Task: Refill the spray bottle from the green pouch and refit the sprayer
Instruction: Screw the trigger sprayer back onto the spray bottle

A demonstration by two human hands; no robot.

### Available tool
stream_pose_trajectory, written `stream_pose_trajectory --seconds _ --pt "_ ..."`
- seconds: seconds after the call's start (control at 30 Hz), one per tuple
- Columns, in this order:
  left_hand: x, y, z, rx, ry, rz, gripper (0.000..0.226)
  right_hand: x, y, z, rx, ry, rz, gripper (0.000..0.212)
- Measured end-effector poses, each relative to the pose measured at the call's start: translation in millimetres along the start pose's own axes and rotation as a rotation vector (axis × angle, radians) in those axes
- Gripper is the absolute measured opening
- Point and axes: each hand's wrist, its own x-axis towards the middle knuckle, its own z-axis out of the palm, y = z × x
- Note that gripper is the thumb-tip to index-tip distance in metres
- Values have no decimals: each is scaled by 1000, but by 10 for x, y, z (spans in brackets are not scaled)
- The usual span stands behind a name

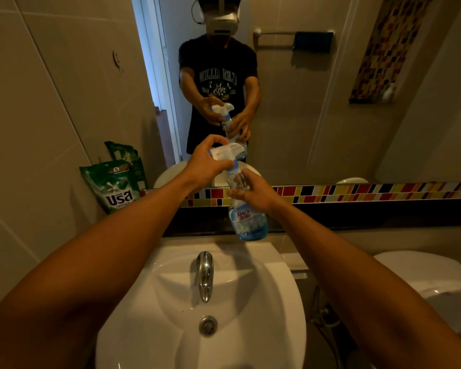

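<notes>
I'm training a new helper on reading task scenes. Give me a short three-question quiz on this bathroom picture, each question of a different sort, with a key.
1. True or false: the green pouch lies in the sink.
2. Which hand is on the sprayer head? A) left hand B) right hand C) neither
3. Fill in: the liquid in the spray bottle is coloured ____.

Key
1. False: it stands on the ledge, leaning against the wall, left of the mirror.
2. A: the right hand holds the bottle's neck, above the label.
3. Blue: it sits low in the bottle.
</notes>
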Motion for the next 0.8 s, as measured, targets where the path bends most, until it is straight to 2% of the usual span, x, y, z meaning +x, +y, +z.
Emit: stream_pose_trajectory --seconds 0.23,0.43,0.6,0.8 --pt "12 -32 -12 -29 -2 50 57 19 -88 -18 16 -28 7 53" --pt "40 -54 -28 -7 -6 51 54 6 -129 -15 14 -18 10 44" --pt "42 -60 -9 -13 7 73 56 -11 -183 -15 5 -30 5 53" --pt "62 -57 1 11 -14 63 53 -10 -156 -27 -7 3 31 51"
